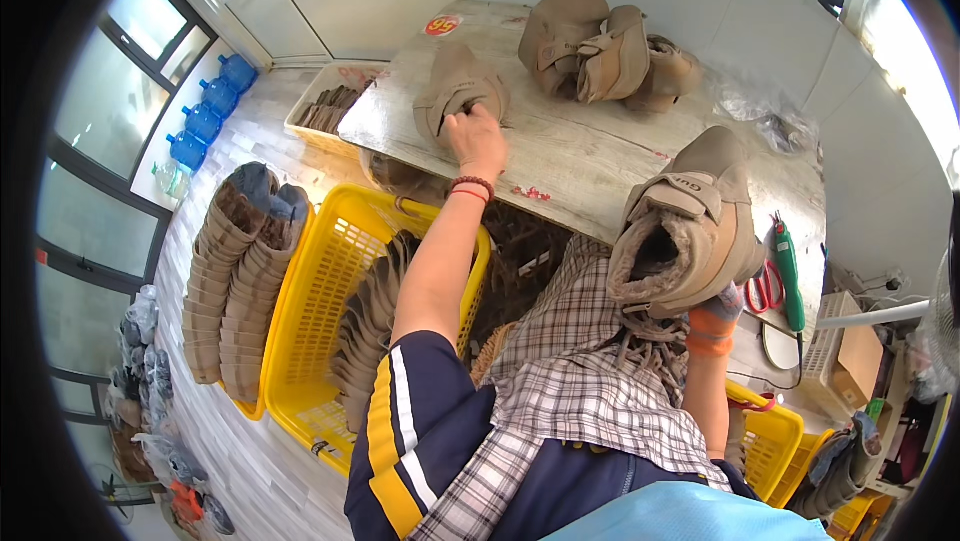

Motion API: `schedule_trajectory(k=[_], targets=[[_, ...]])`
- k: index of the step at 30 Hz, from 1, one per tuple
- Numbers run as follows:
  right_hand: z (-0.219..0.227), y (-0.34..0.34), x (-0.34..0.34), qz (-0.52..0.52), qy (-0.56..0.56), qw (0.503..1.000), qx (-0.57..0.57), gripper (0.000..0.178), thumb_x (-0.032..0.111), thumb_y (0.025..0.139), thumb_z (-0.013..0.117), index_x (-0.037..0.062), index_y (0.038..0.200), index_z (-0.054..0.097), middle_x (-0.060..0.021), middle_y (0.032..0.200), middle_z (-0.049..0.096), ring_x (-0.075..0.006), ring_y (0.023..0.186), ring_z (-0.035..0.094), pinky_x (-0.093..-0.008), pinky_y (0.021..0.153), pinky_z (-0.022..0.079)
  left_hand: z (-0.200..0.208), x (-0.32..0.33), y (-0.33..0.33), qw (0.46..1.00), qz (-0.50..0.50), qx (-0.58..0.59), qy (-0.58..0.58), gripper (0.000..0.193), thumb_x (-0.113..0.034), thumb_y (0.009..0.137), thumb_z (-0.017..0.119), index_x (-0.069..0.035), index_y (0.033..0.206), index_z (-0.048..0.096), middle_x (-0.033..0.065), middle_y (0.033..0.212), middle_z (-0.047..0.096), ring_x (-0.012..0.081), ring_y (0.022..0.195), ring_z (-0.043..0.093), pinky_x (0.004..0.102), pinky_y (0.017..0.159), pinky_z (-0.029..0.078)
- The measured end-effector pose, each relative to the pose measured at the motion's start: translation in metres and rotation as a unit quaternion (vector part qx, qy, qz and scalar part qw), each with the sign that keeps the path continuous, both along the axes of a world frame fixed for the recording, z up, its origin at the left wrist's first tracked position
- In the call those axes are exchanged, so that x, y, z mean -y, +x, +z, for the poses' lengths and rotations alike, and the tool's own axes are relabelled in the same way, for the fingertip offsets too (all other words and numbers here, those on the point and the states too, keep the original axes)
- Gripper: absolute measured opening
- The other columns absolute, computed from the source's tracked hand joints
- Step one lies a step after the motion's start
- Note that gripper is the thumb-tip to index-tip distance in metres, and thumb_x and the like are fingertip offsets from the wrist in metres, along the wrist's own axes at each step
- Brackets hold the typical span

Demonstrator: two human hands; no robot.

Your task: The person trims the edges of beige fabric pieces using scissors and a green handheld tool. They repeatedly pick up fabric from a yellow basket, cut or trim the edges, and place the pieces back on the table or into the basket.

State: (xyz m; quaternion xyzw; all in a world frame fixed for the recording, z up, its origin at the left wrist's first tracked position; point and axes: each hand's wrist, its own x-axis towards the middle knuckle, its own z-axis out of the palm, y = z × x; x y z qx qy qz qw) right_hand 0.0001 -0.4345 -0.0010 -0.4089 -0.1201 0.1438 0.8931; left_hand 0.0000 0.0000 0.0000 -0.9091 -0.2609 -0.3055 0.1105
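Bare, with a red bead bracelet at the wrist, my left hand [477, 144] reaches to the left part of the table. Its curled fingers are at the opening of a taupe shoe upper [455, 76] lying there. My right hand [716, 319], in an orange and grey glove, holds up a fleece-lined taupe shoe upper [690, 216] at the table's front edge. The shoe hides most of that hand's fingers. Loose laces [655, 351] dangle below it over my checked apron [580, 371].
More shoe uppers [600, 51] and clear plastic [765, 116] lie on the table [560, 156]. Red scissors [765, 289] and a green corded tool [788, 276] sit at its right edge. A yellow basket [340, 241] of pieces stands left, beside stacked uppers [225, 291]. Blue water jugs [205, 121] line the wall.
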Motion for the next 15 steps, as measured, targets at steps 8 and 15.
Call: schedule_trajectory(k=[8, 15], targets=[[0.046, -0.003, -0.019, -0.038, -0.148, 0.982, 0.113, 0.038, 0.009, 0.083, 0.06, 0.0, 0.119, 0.053, -0.0095, 0.112, 0.06, -0.0203, 0.101, 0.059, -0.033, 0.087, 0.048, 0.062, -0.034, -0.078, 0.725, -0.167, 0.352, -0.569, 0.024, -0.015, 0.079, 0.071, 0.002, 0.094, 0.066, 0.0097, 0.092, 0.068, 0.0202, 0.089, 0.062, 0.0321, 0.077, 0.047], [0.096, 0.002, -0.053, -0.065, -0.136, 0.988, 0.013, 0.038, 0.004, 0.072, 0.074, -0.0029, 0.107, 0.061, -0.0072, 0.099, 0.066, -0.017, 0.086, 0.063, -0.0285, 0.077, 0.051, 0.082, 0.032, -0.152, 0.483, -0.306, 0.339, -0.747, 0.042, -0.02, 0.084, 0.068, 0.001, 0.118, 0.056, 0.0076, 0.115, 0.061, 0.0179, 0.102, 0.058, 0.0322, 0.089, 0.047]])
